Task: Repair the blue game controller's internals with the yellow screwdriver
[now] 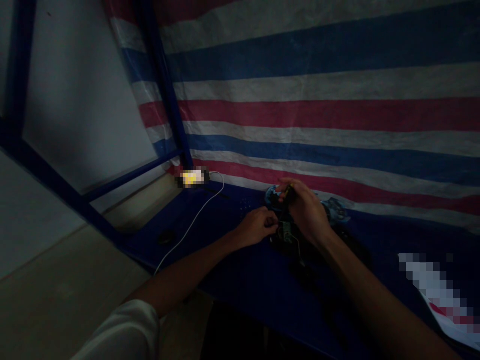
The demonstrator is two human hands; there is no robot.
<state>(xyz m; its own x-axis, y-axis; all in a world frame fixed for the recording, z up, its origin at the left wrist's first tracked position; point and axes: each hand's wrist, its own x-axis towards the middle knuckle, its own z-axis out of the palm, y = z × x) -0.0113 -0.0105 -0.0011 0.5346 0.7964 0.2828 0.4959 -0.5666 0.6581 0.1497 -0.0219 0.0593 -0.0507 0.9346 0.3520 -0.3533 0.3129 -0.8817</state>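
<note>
In the dim head view, my right hand is closed around a screwdriver with a black-and-yellow handle. The tool points down toward a small green circuit board; whether its tip touches is too dark to tell. My left hand pinches at the board's left side, and what lies between its fingertips is hidden. Thin pale wires run out from the board. Behind the hands lies a light-blue patterned object, partly covered by my right hand.
A blue tabletop carries a blurred-out lit device with a white cable. A round black object lies at the left, papers at the right. Striped sheeting hangs behind, beside a blue metal frame.
</note>
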